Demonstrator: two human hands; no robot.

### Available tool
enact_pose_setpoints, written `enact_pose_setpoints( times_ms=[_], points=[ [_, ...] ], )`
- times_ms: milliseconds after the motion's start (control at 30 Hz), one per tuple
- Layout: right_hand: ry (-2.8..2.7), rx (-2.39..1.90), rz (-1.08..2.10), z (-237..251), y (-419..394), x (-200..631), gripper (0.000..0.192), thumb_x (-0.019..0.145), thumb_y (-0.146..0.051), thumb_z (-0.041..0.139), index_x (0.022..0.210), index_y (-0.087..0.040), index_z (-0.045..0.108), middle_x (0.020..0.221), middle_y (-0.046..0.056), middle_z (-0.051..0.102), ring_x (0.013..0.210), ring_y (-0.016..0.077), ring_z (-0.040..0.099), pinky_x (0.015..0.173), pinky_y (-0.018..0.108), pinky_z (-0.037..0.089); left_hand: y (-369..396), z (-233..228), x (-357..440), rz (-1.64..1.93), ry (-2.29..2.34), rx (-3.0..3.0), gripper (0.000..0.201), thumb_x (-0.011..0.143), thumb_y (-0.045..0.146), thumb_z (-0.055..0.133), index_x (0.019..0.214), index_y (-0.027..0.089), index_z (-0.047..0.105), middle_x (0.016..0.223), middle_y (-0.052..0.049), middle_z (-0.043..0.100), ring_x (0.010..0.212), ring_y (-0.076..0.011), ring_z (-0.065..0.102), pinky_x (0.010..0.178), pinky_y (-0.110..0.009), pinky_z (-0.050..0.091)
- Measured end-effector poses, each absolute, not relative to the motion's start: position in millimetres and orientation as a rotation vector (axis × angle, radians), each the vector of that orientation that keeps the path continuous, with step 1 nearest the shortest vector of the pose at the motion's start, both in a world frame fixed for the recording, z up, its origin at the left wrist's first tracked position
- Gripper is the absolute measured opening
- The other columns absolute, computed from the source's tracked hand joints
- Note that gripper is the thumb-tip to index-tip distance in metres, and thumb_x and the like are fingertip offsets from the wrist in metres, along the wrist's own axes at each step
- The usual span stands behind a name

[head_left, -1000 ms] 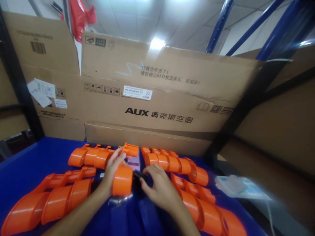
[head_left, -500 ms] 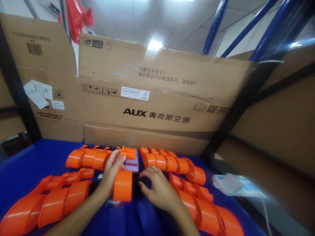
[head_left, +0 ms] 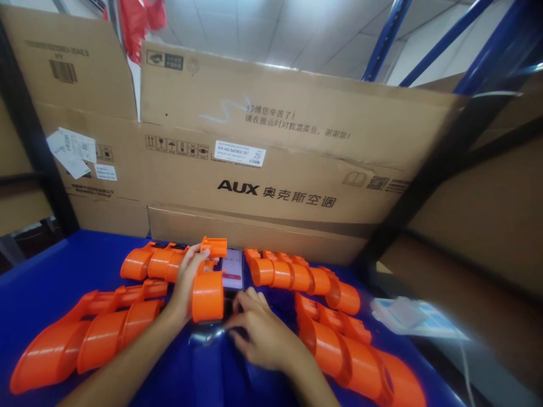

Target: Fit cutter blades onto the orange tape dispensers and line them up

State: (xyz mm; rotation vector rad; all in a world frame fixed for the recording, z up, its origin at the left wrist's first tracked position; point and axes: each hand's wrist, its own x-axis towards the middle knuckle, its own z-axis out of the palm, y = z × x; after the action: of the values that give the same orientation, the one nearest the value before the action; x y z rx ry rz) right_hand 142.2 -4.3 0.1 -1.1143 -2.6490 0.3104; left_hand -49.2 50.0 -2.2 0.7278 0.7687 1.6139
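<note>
My left hand point(head_left: 190, 277) is wrapped round an orange plastic part point(head_left: 207, 297), which has a wide round cup at its lower end and a smaller piece at the top. The part is held up over the middle of the blue table. Close to the cup's right side is my right hand point(head_left: 257, 328), its thumb and fingers drawn together near a dark area. What they grip, if anything, is too small and dim to make out. A shiny, clear-looking object point(head_left: 207, 333) lies just below the cup. Behind the held part lies a phone point(head_left: 233, 267) with its screen lit.
Rows of similar orange parts point(head_left: 102, 339) lie on the blue table point(head_left: 38, 265) at left; more orange parts point(head_left: 356, 356) lie at right. A cardboard sheet point(head_left: 271, 169) stands along the back. Dark frame posts point(head_left: 403, 198) flank it. A white power strip point(head_left: 418, 316) lies at far right.
My left hand and the orange part have shifted slightly up and left in view. My right hand has come closer to the cup, its fingers drawn nearer together. The camera view has tilted a little.
</note>
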Motion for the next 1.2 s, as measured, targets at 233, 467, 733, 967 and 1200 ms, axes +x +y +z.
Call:
enact_pose_setpoints(
  times_ms=[233, 467, 733, 967, 1200],
  points=[
    [-2.672, -1.185, 0.218, -6, -3, 135, 0.014, 0.09, -0.02, 0.059, 0.086, -0.022, 0.072, 0.103, 0.006, 0.052, 0.102, 0.0233, 0.045, 0.093, 0.038, 0.037, 45, -6, -44, 1.574, 0.825, 0.741, 0.045, 0.067, 0.043, 0.08, 0.101, 0.023, 0.058, 0.061, 0.008, 0.058, 0.046, -0.0101, 0.054, 0.046, -0.021, 0.045],
    [-2.675, -1.185, 0.203, -7, -4, 136, 0.013, 0.087, -0.023, 0.064, 0.097, -0.024, 0.072, 0.108, 0.006, 0.05, 0.103, 0.0237, 0.042, 0.088, 0.036, 0.037, 42, -4, -41, 1.562, 0.813, 0.777, 0.043, 0.069, 0.043, 0.079, 0.1, 0.023, 0.057, 0.065, 0.007, 0.058, 0.047, -0.0099, 0.053, 0.047, -0.021, 0.046],
    [-2.622, -1.193, 0.097, -5, 0, 139, 0.015, 0.092, -0.017, 0.054, 0.09, -0.021, 0.069, 0.099, 0.006, 0.051, 0.096, 0.0221, 0.044, 0.081, 0.034, 0.038, 41, -8, -40, 1.566, 0.836, 0.842, 0.042, 0.07, 0.046, 0.078, 0.1, 0.023, 0.059, 0.066, 0.006, 0.063, 0.047, -0.011, 0.056, 0.049, -0.022, 0.046],
    [-2.283, -1.224, 0.142, 5, 4, 155, 0.01, 0.081, -0.012, 0.058, 0.083, -0.021, 0.061, 0.1, 0.006, 0.059, 0.099, 0.0243, 0.052, 0.087, 0.037, 0.042, 40, -10, -40, 1.546, 0.882, 0.871, 0.047, 0.072, 0.048, 0.076, 0.107, 0.021, 0.06, 0.077, -0.002, 0.072, 0.053, -0.0145, 0.063, 0.053, -0.025, 0.049],
    [-1.675, -1.155, 0.599, 2, 15, 166, 0.019, 0.094, -0.036, 0.053, 0.088, -0.02, 0.061, 0.075, 0.002, 0.065, 0.068, 0.0179, 0.061, 0.063, 0.027, 0.047, 32, -12, -31, 1.479, 0.886, 0.921, 0.046, 0.073, 0.046, 0.076, 0.109, 0.021, 0.06, 0.056, 0.005, 0.062, 0.046, -0.0144, 0.06, 0.048, -0.022, 0.045]
  ],
)
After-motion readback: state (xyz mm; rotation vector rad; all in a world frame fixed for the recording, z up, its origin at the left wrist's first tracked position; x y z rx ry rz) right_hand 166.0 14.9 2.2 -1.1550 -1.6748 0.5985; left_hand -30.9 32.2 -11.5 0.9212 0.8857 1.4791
